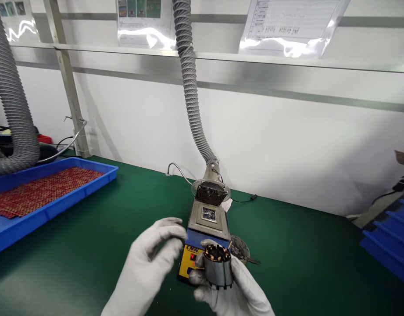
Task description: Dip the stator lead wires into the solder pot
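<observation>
Left hand (159, 250) and right hand (243, 287) gloved: matt white cloth by my reading, greyed at the fingertips. Cylindrical part (218, 273): smooth grey metal wall, soft sheen; black plastic-looking teeth at both ends. Boxy unit (205, 237): dull metal top plate (195, 223); I log a shiny, mottled patch (209, 214) in it. Hose (192, 96): grey, ribbed, plastic-looking. Tray (66, 202): smooth blue plastic. Bench (297, 250): smooth green, faint sheen. Hung sheets (294, 24): paper, I'd say, under glossy clear plastic. Wall (270, 140): matt white.

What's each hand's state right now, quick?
Left hand: partly open, fingers curled, nothing visible in its grasp.
Right hand: closed around the dark cylindrical part, holding it.
</observation>
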Tool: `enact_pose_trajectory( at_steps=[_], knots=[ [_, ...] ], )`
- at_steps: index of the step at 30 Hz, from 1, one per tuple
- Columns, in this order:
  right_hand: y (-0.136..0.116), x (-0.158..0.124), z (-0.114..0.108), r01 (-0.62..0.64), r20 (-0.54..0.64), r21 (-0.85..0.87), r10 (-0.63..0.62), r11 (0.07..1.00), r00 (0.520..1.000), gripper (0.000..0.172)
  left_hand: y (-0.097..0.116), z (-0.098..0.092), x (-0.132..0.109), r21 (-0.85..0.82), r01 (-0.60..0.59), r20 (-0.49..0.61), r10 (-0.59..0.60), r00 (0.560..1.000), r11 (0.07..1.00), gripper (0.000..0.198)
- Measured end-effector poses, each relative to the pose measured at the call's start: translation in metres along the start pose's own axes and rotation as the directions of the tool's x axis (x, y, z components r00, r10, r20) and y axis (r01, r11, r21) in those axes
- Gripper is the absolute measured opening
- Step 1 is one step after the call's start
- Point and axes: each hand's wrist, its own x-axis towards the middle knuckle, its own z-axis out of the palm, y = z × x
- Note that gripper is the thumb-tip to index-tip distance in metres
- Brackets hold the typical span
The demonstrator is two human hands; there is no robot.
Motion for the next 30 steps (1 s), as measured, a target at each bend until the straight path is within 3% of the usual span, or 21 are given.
enact_pose_trajectory(
  at_steps=[3, 4, 6, 8, 9, 12, 14, 15, 16, 17, 19, 20, 25, 30],
  knots=[
    [0.002, 0.003, 0.000, 0.019, -0.046, -0.045, -0.022, 0.999, 0.999, 0.030, 0.008, 0.006, -0.001, 0.117, 0.099, 0.304, -0.131, 0.944, 0.988, 0.067],
    [0.004, 0.006, -0.002, 0.031, -0.050, -0.063, -0.034, 0.998, 0.998, 0.029, 0.009, 0.010, -0.001, 0.102, 0.100, 0.347, -0.129, 0.929, 0.990, 0.073],
    [0.009, 0.012, -0.005, 0.070, -0.051, -0.085, -0.074, 0.994, 0.996, 0.029, 0.009, 0.018, 0.000, -0.024, 0.041, 0.355, -0.030, 0.934, 0.999, 0.051],
    [0.014, 0.016, -0.007, 0.087, -0.051, -0.101, -0.092, 0.991, 0.994, 0.032, 0.003, 0.023, 0.002, -0.169, -0.048, 0.247, 0.089, 0.965, 0.984, 0.014],
    [0.015, 0.016, -0.007, 0.070, -0.037, -0.107, -0.074, 0.992, 0.997, 0.035, 0.000, 0.023, 0.003, -0.207, -0.084, 0.178, 0.122, 0.977, 0.975, 0.006],
    [0.012, 0.012, -0.005, -0.022, 0.053, -0.075, 0.026, 0.997, 0.998, 0.038, -0.009, 0.017, 0.006, -0.233, -0.067, -0.066, 0.053, 0.996, 0.970, 0.021],
    [0.008, 0.007, -0.002, -0.050, 0.091, -0.021, 0.052, 0.999, 0.995, 0.037, -0.009, 0.010, 0.007, -0.242, -0.026, -0.140, -0.008, 0.990, 0.970, 0.025],
    [0.007, 0.005, -0.002, -0.053, 0.087, 0.002, 0.053, 0.999, 0.995, 0.035, -0.007, 0.008, 0.007, -0.221, -0.004, -0.114, -0.022, 0.993, 0.975, 0.023],
    [0.005, 0.003, -0.002, -0.056, 0.073, 0.018, 0.055, 0.998, 0.996, 0.034, -0.005, 0.007, 0.007, -0.178, 0.027, -0.033, -0.034, 0.999, 0.984, 0.016],
    [0.005, 0.003, -0.003, -0.053, 0.053, 0.028, 0.052, 0.998, 0.997, 0.035, -0.003, 0.007, 0.006, -0.116, 0.062, 0.089, -0.052, 0.995, 0.991, 0.022],
    [0.006, 0.005, -0.006, -0.044, 0.003, 0.043, 0.044, 0.998, 0.999, 0.035, 0.001, 0.011, 0.004, -0.006, 0.105, 0.326, -0.098, 0.940, 0.994, 0.059],
    [0.007, 0.006, -0.007, -0.045, -0.016, 0.050, 0.046, 0.998, 0.999, 0.034, 0.001, 0.014, 0.003, 0.007, 0.109, 0.388, -0.103, 0.916, 0.994, 0.071],
    [0.010, 0.009, -0.012, -0.070, -0.008, -0.008, 0.070, 0.998, 0.998, 0.038, 0.001, 0.018, 0.005, -0.070, -0.020, 0.404, 0.047, 0.913, 0.997, 0.066],
    [0.009, 0.008, -0.008, -0.072, 0.026, -0.068, 0.073, 0.995, 0.997, 0.041, 0.007, 0.008, 0.006, 0.025, -0.011, 0.450, -0.001, 0.893, 1.000, 0.065]
  ],
)
